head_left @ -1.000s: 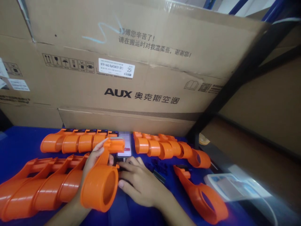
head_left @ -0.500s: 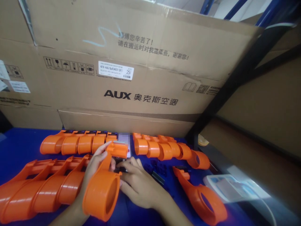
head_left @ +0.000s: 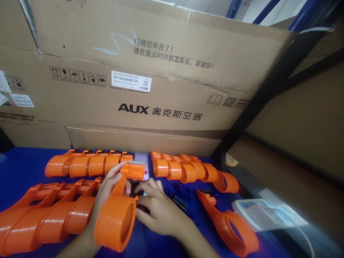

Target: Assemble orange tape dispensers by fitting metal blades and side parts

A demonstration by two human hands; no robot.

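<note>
My left hand [head_left: 109, 186] is wrapped round the arm of an orange tape dispenser [head_left: 115, 218], whose round hub faces me and whose orange top part tilts up. Close to the dispenser's right side is my right hand [head_left: 158, 209], its fingers bent over dark parts and a small pale piece that I cannot make out. Its fingertips are partly hidden, so what they hold is unclear. Just behind the hands lies a phone [head_left: 141, 161]. Dark blue small parts [head_left: 178, 193] lie right of my right hand on the blue surface [head_left: 27, 166].
Several orange dispensers stand in rows at the left front [head_left: 53, 215], left back [head_left: 80, 165] and right back [head_left: 188, 172]. A single dispenser [head_left: 233, 229] lies at the right, beside a pale tray-like object [head_left: 263, 215]. Behind stands a large cardboard sheet [head_left: 166, 89]; a black post [head_left: 249, 104] slants at right.
The fingers of my right hand have shifted slightly, and a small pale piece shows more under them. My left hand keeps its hold on the dispenser.
</note>
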